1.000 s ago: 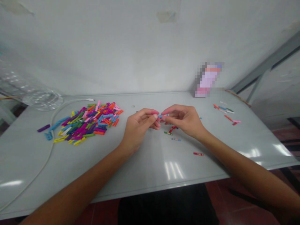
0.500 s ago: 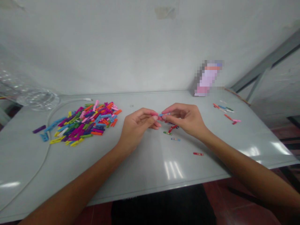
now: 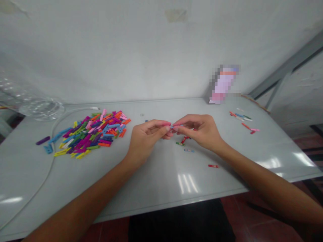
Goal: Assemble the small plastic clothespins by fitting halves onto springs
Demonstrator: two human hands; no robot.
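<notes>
Above the middle of the table, my left hand (image 3: 144, 137) and my right hand (image 3: 203, 129) meet at the fingertips. Both pinch a small blue clothespin (image 3: 172, 127), mostly covered by the fingers. Just below and behind my right hand lie several small clothespins with decorated faces: a red one (image 3: 185, 138), a green one (image 3: 180, 144) and a light blue one (image 3: 189, 150). Another red clothespin (image 3: 213, 166) lies apart, nearer the front edge. To the left of my left hand spreads a heap of multicoloured mini clothespins (image 3: 94, 134).
A white cable (image 3: 51, 164) curves along the left side, near a clear plastic bottle (image 3: 41, 108). At the right lie several loose clothespin pieces (image 3: 241, 116). A blurred pink packet (image 3: 223, 84) leans against the wall behind the grey table (image 3: 156, 188).
My fingertips have come closer together and slightly lower, so less of the blue clothespin shows. A small dark piece now shows behind my left hand.
</notes>
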